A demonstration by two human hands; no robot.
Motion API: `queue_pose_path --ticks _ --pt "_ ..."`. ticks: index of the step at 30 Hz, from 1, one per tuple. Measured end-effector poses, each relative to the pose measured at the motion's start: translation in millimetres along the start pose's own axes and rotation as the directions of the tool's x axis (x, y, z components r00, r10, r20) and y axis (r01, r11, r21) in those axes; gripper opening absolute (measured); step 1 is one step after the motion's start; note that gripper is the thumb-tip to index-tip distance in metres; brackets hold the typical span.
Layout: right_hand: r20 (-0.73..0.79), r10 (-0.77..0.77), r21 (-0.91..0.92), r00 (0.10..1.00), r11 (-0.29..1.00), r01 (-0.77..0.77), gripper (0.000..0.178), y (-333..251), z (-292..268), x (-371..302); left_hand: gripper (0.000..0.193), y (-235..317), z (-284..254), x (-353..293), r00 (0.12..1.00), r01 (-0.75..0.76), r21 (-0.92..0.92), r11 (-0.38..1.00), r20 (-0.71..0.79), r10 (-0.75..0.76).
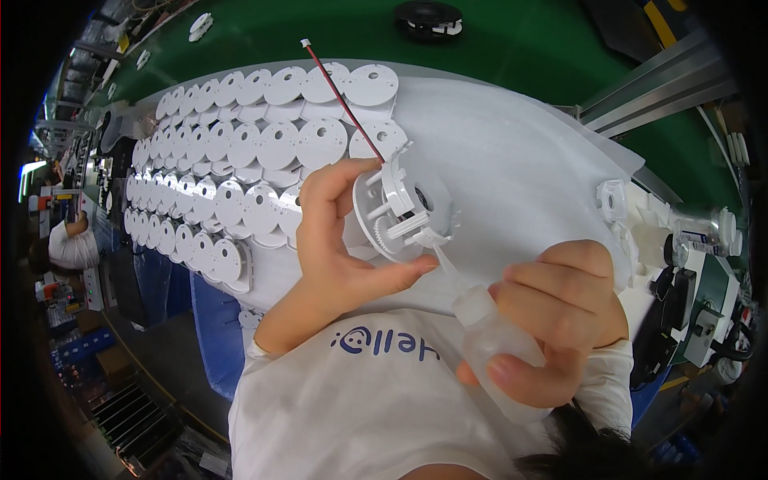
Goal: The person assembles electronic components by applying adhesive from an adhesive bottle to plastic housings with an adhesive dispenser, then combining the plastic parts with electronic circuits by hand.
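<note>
The left hand [332, 260] curls round a white part [396, 196], with the fingers bent behind it and the thumb pressed under its lower edge. The part is held up in the air, in front of the chest and over the near edge of the white sheet [504, 152]. It is tilted: its round flat plate leans to the left, and the side with posts and gear teeth looks to the right. A thin red and black wire [344, 104] runs from its top, up and to the left, and ends in a small white plug [306, 43]. The right hand [556, 312] is closed round a cloudy white bottle [486, 340], thumb on the near side. The bottle slants, with its bottom low and to the right and its thin spout [450, 268] up and to the left. The spout's tip is at the part's lower right edge; I cannot tell if they touch. Below the hands, the white shirt [320, 416] has blue writing [384, 342] that is upside down here, with a little smiling face. To the left, many white discs [244, 144] lie in rows on the sheet. Far right is a clear jar [708, 232] with a label too small to read. A black round thing [428, 18] sits on the green bench [320, 20] beyond the sheet.
</note>
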State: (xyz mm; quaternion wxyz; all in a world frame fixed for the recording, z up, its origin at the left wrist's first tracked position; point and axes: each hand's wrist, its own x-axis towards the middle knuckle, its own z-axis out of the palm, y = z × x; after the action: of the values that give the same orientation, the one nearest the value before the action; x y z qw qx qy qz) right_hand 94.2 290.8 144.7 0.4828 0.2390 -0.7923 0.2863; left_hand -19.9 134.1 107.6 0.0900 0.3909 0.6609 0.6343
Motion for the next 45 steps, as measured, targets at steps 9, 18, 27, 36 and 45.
queue_pose_path --ticks 9,18,27,36,45 --pt "-0.009 -0.021 -0.001 1.000 1.000 0.021 0.024 2.9 3.5 -1.2 0.074 0.8 1.9 -0.2 1.000 0.016 -0.132 0.991 -0.008 -0.018" --pt "-0.003 -0.053 0.015 0.999 0.998 0.053 0.029 5.1 5.0 -2.7 0.077 9.1 -1.0 -0.5 0.983 0.161 -0.413 0.896 -0.014 -0.184" --pt "-0.010 -0.060 0.015 0.998 0.998 0.060 0.032 6.3 5.8 -3.9 0.088 15.7 -5.1 -0.7 0.887 0.387 -0.572 0.723 0.018 -0.461" --pt "-0.013 -0.051 0.025 0.999 0.998 0.051 0.030 7.1 6.0 -4.7 0.092 11.8 -6.3 -3.7 0.885 0.371 -0.603 0.706 -0.001 -0.466" --pt "-0.003 -0.017 0.113 1.000 0.993 0.017 0.024 11.4 0.6 -3.5 0.089 7.2 -8.4 0.1 0.897 0.359 -0.622 0.696 0.024 -0.441"
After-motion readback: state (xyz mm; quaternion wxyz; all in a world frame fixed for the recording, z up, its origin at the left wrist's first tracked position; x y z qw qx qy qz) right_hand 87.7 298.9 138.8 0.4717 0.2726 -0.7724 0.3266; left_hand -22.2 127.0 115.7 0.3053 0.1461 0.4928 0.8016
